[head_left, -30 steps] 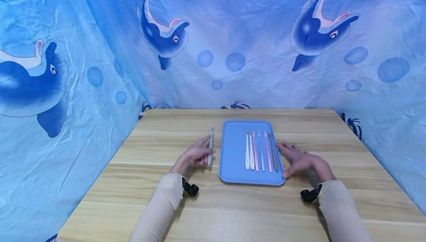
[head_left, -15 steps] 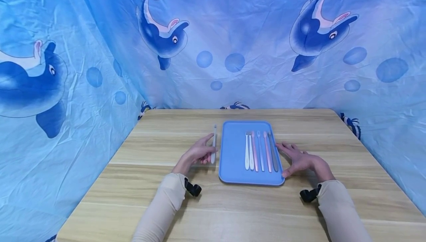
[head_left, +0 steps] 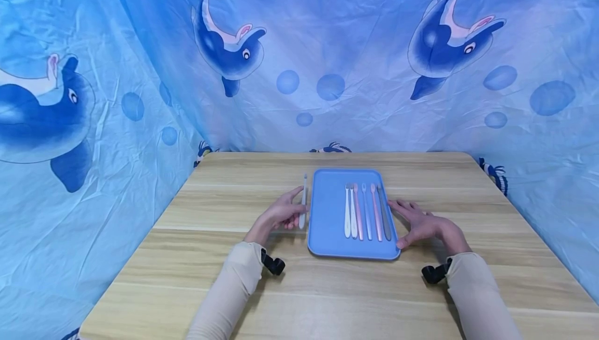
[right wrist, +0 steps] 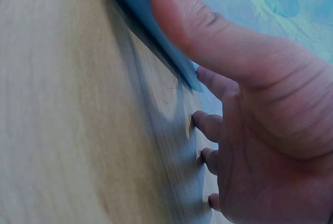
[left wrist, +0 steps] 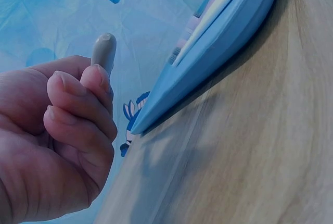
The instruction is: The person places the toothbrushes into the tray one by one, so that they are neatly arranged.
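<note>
My left hand (head_left: 284, 210) pinches a light grey toothbrush (head_left: 304, 193) between thumb and fingers, just left of the blue tray (head_left: 327, 215). The toothbrush points away from me, its head at the far end. In the left wrist view, the rounded handle end (left wrist: 104, 48) sticks out above the curled fingers. My right hand (head_left: 423, 225) rests at the tray's right edge with its fingers spread; thumb and index finger touch the rim. On the tray's right half several toothbrushes lie side by side, including a white one (head_left: 348, 215), a pink one (head_left: 376, 215) and a dark grey one (head_left: 385, 215).
The wooden table (head_left: 299, 298) extends around the tray on all sides. A blue dolphin-print curtain (head_left: 299, 43) hangs behind the table and along its sides. A black wrist mount (head_left: 273, 263) sits on the left wrist, another black mount (head_left: 436, 273) on the right.
My left hand has carried the toothbrush slightly right and away from me, closer to the tray's left edge. The right hand and the tray stay in place.
</note>
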A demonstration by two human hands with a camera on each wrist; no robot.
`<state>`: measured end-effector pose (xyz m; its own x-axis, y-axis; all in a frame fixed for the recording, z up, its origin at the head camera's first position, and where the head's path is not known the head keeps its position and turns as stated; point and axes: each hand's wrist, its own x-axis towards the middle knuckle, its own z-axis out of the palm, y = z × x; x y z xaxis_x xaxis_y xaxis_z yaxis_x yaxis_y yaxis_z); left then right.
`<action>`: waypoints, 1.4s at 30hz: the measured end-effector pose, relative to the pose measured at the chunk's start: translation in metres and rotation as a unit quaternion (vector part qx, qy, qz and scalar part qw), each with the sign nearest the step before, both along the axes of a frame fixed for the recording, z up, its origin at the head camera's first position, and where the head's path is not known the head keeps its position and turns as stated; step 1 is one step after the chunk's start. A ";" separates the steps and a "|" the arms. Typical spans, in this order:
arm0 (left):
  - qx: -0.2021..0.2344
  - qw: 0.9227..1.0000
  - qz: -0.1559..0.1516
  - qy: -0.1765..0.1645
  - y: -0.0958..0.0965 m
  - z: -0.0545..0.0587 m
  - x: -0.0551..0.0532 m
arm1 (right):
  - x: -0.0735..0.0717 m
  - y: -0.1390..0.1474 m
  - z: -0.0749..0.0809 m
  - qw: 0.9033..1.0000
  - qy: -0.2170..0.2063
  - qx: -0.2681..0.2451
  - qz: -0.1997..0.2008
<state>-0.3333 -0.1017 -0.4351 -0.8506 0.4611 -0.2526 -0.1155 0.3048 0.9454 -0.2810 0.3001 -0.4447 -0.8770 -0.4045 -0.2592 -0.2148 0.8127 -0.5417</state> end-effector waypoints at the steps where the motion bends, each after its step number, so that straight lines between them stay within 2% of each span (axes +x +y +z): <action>1: -0.001 1.000 0.000 0.000 0.000 0.000 0.000 | 0.000 0.000 0.000 1.000 0.000 0.000 0.000; 24: 0.016 1.000 -0.019 -0.010 0.029 0.000 -0.001 | -0.001 0.001 -0.002 1.000 -0.001 -0.002 -0.002; 35: 0.018 0.999 -0.013 -0.023 0.042 0.002 0.000 | -0.002 0.000 0.000 1.000 -0.004 -0.002 0.000; 42: 0.020 0.999 -0.021 -0.025 0.048 0.000 -0.001 | -0.002 0.000 -0.001 1.000 -0.004 0.001 -0.001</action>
<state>-0.3346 -0.0535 -0.4355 -0.8174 0.5062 -0.2750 -0.1512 0.2721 0.9503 -0.2826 0.3004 -0.4457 -0.8760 -0.4023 -0.2661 -0.2093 0.8141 -0.5417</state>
